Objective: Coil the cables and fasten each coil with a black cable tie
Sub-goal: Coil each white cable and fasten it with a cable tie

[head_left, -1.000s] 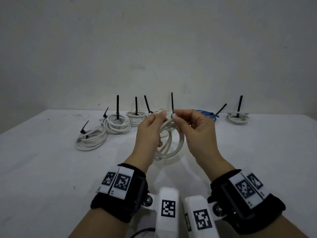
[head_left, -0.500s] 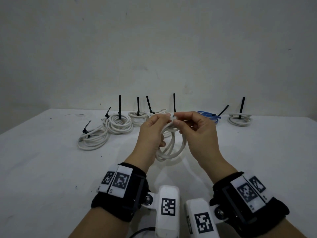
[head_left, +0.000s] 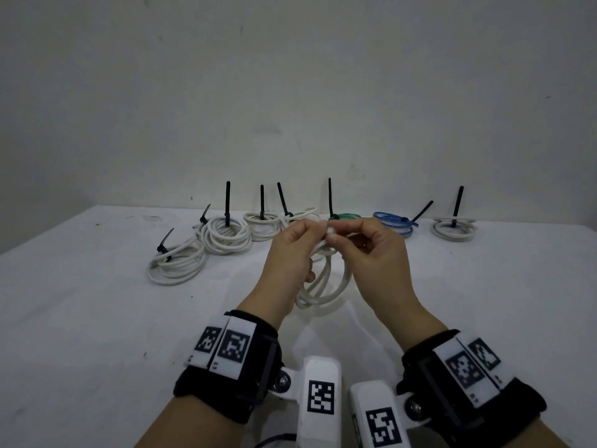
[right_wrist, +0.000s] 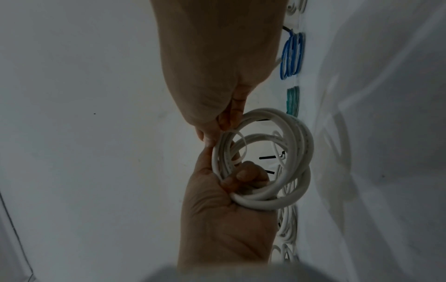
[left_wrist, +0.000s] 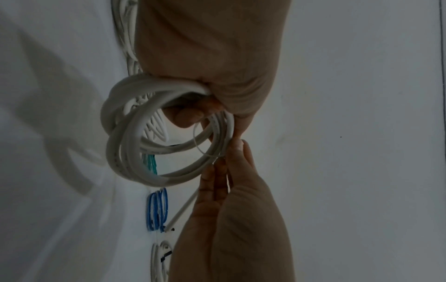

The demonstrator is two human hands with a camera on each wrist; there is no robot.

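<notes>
A white cable coil hangs in the air between both hands over the table. My left hand grips the coil's top, fingers curled round the strands. My right hand pinches a thin pale cable tie looped round the strands beside the left fingers. The tie's tail runs along the right fingers. In the right wrist view the tie loop sits just below the right fingertips. No black tie shows on this coil.
Several tied coils lie in a row at the table's back by the wall, black tie tails sticking up: white coils, a green coil and a blue coil.
Both hands have stayed at the top of the coil and sunk slightly. The right fingers have closed in tighter against the left fingertips.
</notes>
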